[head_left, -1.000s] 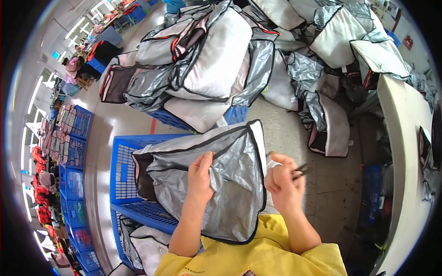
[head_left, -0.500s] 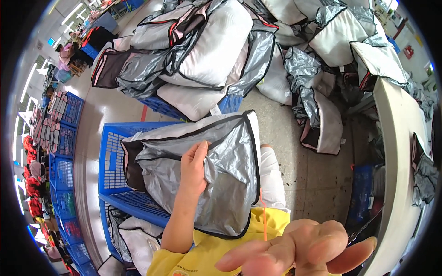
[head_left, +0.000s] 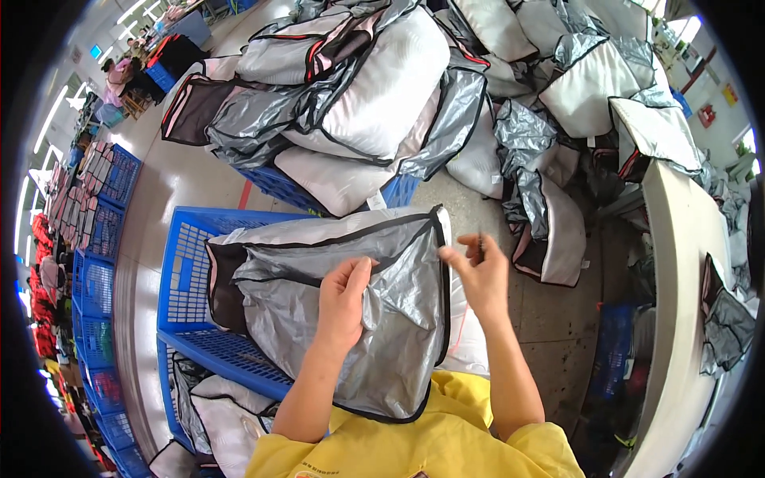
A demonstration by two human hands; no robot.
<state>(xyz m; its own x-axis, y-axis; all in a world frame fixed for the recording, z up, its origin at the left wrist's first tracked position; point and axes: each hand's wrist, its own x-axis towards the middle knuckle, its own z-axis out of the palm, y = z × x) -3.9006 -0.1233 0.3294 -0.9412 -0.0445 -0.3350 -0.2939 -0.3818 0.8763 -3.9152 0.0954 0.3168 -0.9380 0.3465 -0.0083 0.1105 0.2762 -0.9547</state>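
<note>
A silver-lined fabric bag point(head_left: 398, 334) with black edging and a white side lies over a blue crate in front of me. Its left end, with a dark mesh panel, reaches into the crate. My left hand point(head_left: 343, 307) is closed on the silver fabric, thumb pressed against the fingers. Beside the bag's upper right corner is my right hand point(head_left: 482, 275), its fingers curled around a small dark object that I cannot make out. The right thumb points at the black-edged corner; whether it touches is unclear.
The blue crate point(head_left: 182, 263) stands under the bag, with more silver and white bags point(head_left: 227, 414) below it. A large heap of similar bags point(head_left: 382, 88) lies ahead. A pale panel edge point(head_left: 665, 263) runs along the right; stacked blue crates point(head_left: 96, 287) line the left.
My right hand has moved from close to the camera at the lower right up to the bag's upper right corner. My left hand still grips the silver fabric.
</note>
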